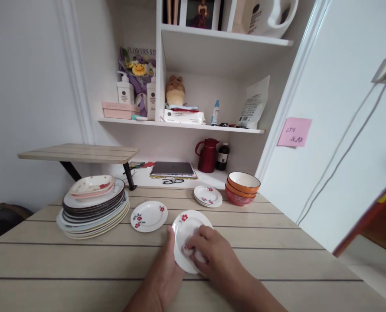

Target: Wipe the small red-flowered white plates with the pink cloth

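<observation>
With left hand (166, 271) part-open, holding plate (183, 234) at nine o'clock, and right hand (214, 251) curled around cloth (187, 250), apparently wiping. Next, probably needs plate kept steady.

Right of the held plate (187, 229), a hand could pass low across the table (287, 255). Leftward, the tall stack (97, 211) blocks the way. Ahead, a lane runs between the loose plate (150, 216) and saucers (208, 196); bowls (242, 188) stand just beside these.

On my remote slatted beige surface (66, 262), stacked round dishes (93, 206) stand left, orange-red round bowls (241, 190) right, behind the held round white floral plate (183, 234).
</observation>
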The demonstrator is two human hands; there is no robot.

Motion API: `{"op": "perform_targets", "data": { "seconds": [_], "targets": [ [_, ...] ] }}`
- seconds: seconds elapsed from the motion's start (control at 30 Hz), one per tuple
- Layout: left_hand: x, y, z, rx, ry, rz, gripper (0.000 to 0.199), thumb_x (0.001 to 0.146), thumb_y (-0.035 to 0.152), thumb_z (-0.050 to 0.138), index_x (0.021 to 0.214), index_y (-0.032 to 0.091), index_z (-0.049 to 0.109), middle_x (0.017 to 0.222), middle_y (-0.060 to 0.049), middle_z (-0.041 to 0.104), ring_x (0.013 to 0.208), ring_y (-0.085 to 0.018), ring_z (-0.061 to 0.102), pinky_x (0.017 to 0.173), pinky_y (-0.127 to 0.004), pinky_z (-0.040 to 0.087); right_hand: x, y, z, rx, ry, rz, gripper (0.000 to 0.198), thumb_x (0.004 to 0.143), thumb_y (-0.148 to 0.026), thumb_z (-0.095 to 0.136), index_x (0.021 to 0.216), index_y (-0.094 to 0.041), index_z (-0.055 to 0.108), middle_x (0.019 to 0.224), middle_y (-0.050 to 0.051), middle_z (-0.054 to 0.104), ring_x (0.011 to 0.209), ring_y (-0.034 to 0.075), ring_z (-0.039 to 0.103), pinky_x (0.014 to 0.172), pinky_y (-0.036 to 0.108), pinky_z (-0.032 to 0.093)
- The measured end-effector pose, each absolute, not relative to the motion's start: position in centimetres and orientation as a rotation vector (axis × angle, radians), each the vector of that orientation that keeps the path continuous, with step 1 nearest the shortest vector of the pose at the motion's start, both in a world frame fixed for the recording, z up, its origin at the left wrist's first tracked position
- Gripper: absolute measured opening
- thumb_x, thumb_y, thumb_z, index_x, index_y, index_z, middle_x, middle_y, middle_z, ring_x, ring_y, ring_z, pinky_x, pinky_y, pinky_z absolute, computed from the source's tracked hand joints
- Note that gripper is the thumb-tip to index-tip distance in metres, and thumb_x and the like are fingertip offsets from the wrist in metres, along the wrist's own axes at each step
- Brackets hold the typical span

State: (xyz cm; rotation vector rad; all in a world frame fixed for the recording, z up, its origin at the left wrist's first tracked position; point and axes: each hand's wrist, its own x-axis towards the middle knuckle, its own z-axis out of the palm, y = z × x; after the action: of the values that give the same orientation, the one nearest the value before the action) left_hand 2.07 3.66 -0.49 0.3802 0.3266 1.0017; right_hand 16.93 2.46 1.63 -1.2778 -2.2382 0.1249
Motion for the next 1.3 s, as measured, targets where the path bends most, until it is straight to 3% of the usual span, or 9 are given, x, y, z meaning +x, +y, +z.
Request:
{"op": "perform_targets", "data": {
  "seconds": [0.17, 0.37, 0.53, 0.87, 1.0, 1.1, 1.2, 1.3],
  "targets": [
    [2.7, 3.4, -1.0, 0.436, 0.295, 0.911, 0.067, 0.091, 0.061, 0.044, 0.137, 0.013, 0.054, 0.129, -0.016, 0.064, 0.129, -0.029, 0.052, 0.109, -0.043, 0.036, 16.6, 2.6, 2.0, -1.348, -2.069, 0.152, 0.035, 0.086, -0.022, 0.059, 0.119, -0.032, 0.061, 0.108, 0.003, 0.061, 0.096, 0.018, 0.061, 0.081, 0.028, 0.046],
    [3.0, 2.8, -0.9, 0.460, 0.346, 0.958, 0.060, 0.092, 0.053, 0.048, 0.138, 0.014, 0.053, 0.130, -0.016, 0.064, 0.130, -0.030, 0.051, 0.110, -0.045, 0.036, 18.6, 3.8, 2.4, -1.588, -1.835, 0.023, 0.023, 0.085, -0.022, 0.057, 0.106, -0.028, 0.060, 0.104, 0.002, 0.060, 0.088, 0.019, 0.060, 0.072, 0.028, 0.043],
    [2.6, 3.4, -1.3, 0.393, 0.413, 1.017, 0.062, 0.090, 0.050, 0.055, 0.141, 0.016, 0.048, 0.129, -0.016, 0.065, 0.128, -0.030, 0.054, 0.109, -0.047, 0.037, 18.7, 3.8, 2.0, -1.566, -1.946, 0.011, 0.019, 0.080, -0.014, 0.055, 0.094, -0.025, 0.061, 0.094, 0.001, 0.060, 0.086, 0.018, 0.059, 0.070, 0.026, 0.042],
    [2.7, 3.3, -0.3, 0.332, 0.352, 0.957, 0.060, 0.092, 0.049, 0.051, 0.140, 0.014, 0.049, 0.128, -0.016, 0.065, 0.123, -0.029, 0.057, 0.106, -0.043, 0.040, 16.7, 2.8, 1.2, -1.409, -1.899, 0.285, 0.025, 0.086, -0.022, 0.054, 0.109, -0.027, 0.060, 0.111, 0.005, 0.055, 0.093, 0.018, 0.061, 0.083, 0.031, 0.049],
    [2.7, 3.3, 0.1, 0.308, 0.354, 0.981, 0.056, 0.094, 0.047, 0.048, 0.137, 0.011, 0.052, 0.126, -0.017, 0.066, 0.120, -0.028, 0.059, 0.106, -0.041, 0.041, 17.4, 2.4, 2.2, -1.256, -1.953, 0.531, 0.044, 0.083, -0.027, 0.062, 0.126, -0.026, 0.056, 0.130, 0.011, 0.048, 0.124, 0.024, 0.050, 0.102, 0.038, 0.045],
    [2.5, 3.5, 0.1, 0.297, 0.360, 1.025, 0.054, 0.094, 0.047, 0.046, 0.133, 0.011, 0.057, 0.123, -0.016, 0.068, 0.119, -0.027, 0.059, 0.105, -0.039, 0.041, 18.1, 1.2, 4.0, -1.199, -2.027, 0.687, 0.075, 0.076, -0.028, 0.071, 0.144, -0.028, 0.040, 0.156, 0.013, 0.022, 0.146, 0.029, 0.025, 0.110, 0.043, 0.039],
    [2.4, 3.7, -0.1, 0.277, 0.386, 1.031, 0.050, 0.094, 0.048, 0.046, 0.129, 0.014, 0.060, 0.119, -0.014, 0.070, 0.118, -0.027, 0.060, 0.105, -0.040, 0.041, 18.5, 0.0, 5.6, -1.199, -2.120, 0.787, 0.094, 0.071, -0.011, 0.067, 0.151, -0.036, 0.026, 0.163, 0.008, 0.004, 0.145, 0.026, 0.029, 0.105, 0.040, 0.044],
    [2.4, 3.8, -0.2, 0.286, 0.376, 0.988, 0.054, 0.095, 0.052, 0.042, 0.125, 0.013, 0.063, 0.118, -0.014, 0.071, 0.117, -0.027, 0.061, 0.103, -0.041, 0.041, 18.6, -0.1, 5.7, -1.230, -2.217, 0.657, 0.086, 0.070, -0.003, 0.059, 0.146, -0.038, 0.038, 0.161, 0.006, 0.020, 0.141, 0.024, 0.037, 0.105, 0.038, 0.044]
  ]
}}
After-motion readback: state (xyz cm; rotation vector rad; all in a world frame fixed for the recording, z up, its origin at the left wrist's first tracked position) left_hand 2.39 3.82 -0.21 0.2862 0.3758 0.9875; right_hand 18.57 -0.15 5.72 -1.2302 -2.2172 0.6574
